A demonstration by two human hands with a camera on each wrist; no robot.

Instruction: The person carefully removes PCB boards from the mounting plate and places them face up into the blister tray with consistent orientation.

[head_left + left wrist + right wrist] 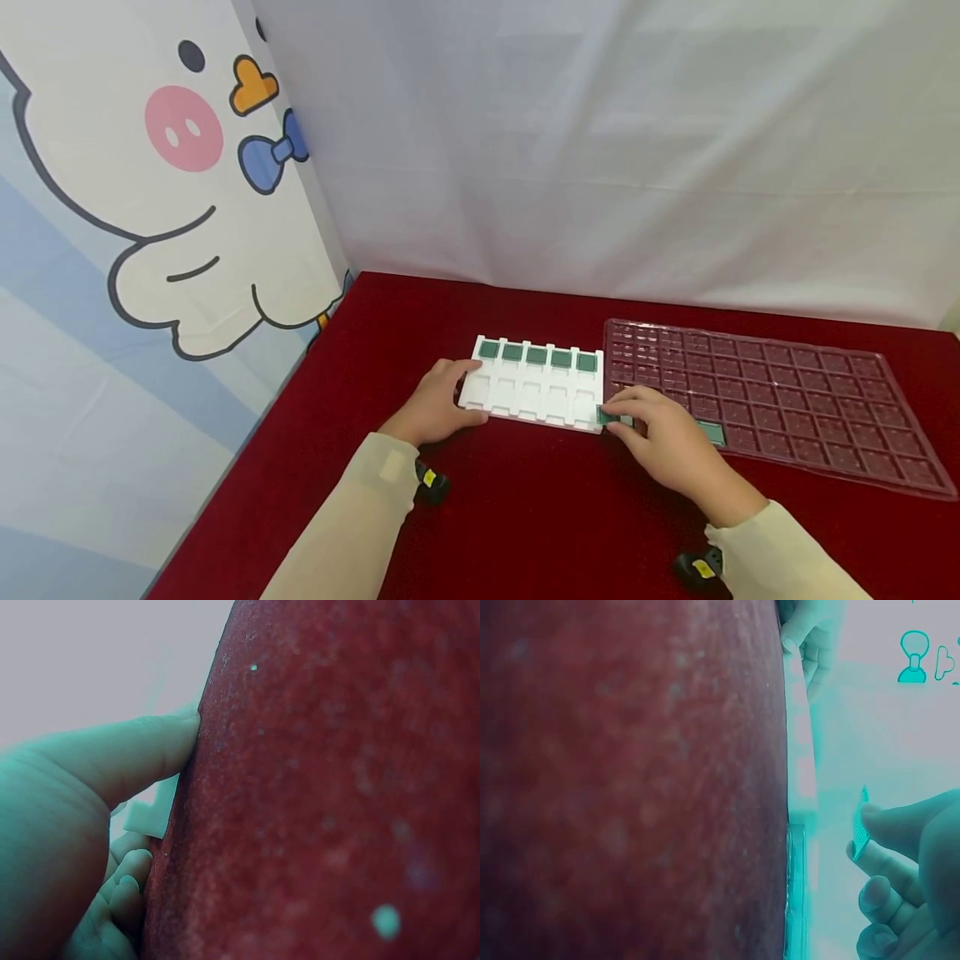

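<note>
A white tray (531,390) lies on the red cloth, with a row of several green square chips in its far row of pockets; its near pockets are bare. My left hand (431,404) grips the tray's left end, thumb at the near corner and fingers along the side. In the left wrist view, the thumb (142,754) partly hides the white tray. Above the tray's near right corner, my right hand (663,437) pinches a green chip (604,415). The right wrist view shows this thin chip (861,829), tilted on edge between thumb and finger, apart from the tray.
A clear plastic tray (772,392) with many square pockets lies to the right, against the white tray's side. One green chip (711,432) sits in its near row beside my right hand. White curtain (600,167) stands behind the red table (525,517); a cartoon-printed sheet (150,250) hangs at left.
</note>
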